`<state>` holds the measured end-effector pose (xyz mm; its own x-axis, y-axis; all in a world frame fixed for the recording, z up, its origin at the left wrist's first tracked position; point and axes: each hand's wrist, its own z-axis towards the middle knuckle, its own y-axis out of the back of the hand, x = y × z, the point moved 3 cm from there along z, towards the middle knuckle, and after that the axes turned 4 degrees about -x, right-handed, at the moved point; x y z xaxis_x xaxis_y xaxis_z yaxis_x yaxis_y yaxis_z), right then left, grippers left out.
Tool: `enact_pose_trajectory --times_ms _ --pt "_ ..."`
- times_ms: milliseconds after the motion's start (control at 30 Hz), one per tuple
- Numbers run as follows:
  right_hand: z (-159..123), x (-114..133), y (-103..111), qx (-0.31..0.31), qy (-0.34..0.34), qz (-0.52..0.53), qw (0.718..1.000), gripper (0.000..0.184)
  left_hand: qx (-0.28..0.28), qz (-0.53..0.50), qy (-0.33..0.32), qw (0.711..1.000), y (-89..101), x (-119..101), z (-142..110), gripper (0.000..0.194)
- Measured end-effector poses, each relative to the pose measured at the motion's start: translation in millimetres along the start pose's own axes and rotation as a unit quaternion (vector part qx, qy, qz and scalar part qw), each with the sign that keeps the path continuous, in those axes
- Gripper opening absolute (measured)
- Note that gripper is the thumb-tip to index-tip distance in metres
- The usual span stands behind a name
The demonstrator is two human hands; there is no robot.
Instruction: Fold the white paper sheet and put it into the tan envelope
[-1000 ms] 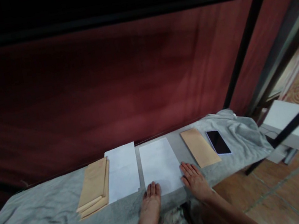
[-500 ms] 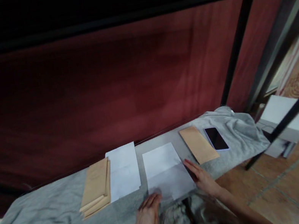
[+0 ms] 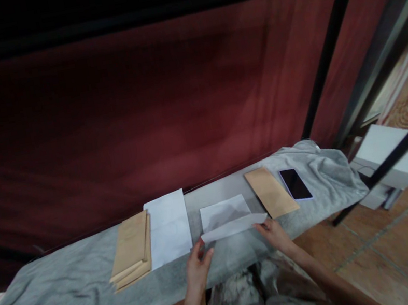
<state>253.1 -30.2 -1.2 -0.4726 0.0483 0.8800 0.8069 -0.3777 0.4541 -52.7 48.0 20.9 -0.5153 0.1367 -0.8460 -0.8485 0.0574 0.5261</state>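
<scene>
A white sheet of paper [image 3: 222,212] lies in front of me on a grey cloth [image 3: 223,259], its near part raised and curling over toward the far side. My left hand [image 3: 198,263] pinches the left end of that raised edge between thumb and fingers. At the right end, my right hand [image 3: 272,232] grips the same edge. Just left of the sheet is a stack of white paper [image 3: 168,227], partly under a pile of brown envelopes [image 3: 129,244]. A single brown envelope [image 3: 272,193] lies right of the sheet, near my right hand.
A phone [image 3: 295,184] with a dark screen rests right of the single envelope. Behind the cloth-covered surface rises a dark red panel [image 3: 181,114] with a black post [image 3: 323,58]. A white box-like object [image 3: 388,149] stands at the far right above the tiled floor.
Both hands have lifted the near edge of the sheet and carried it away from me, so the paper that lay flat now bends over. My left wrist has come into view.
</scene>
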Motion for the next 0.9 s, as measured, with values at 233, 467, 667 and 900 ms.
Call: enact_pose_trajectory --times_ms 233,467,667,900 --pt "13 1 -11 -0.078 0.003 -0.145 0.986 0.046 -0.013 0.091 0.015 0.996 -24.3 -8 21 0.032" --pt "17 5 -26 -0.064 0.026 -0.274 0.959 0.062 -0.008 0.153 0.045 0.987 -27.4 -17 20 0.046" --pt "17 7 -29 -0.051 0.04 -0.384 0.921 0.051 0.006 0.238 0.043 0.97 -32.9 -15 14 0.049" --pt "17 28 -55 -0.069 0.147 -0.349 0.923 0.045 -0.065 0.319 -0.191 0.926 -67.2 -26 13 0.049"
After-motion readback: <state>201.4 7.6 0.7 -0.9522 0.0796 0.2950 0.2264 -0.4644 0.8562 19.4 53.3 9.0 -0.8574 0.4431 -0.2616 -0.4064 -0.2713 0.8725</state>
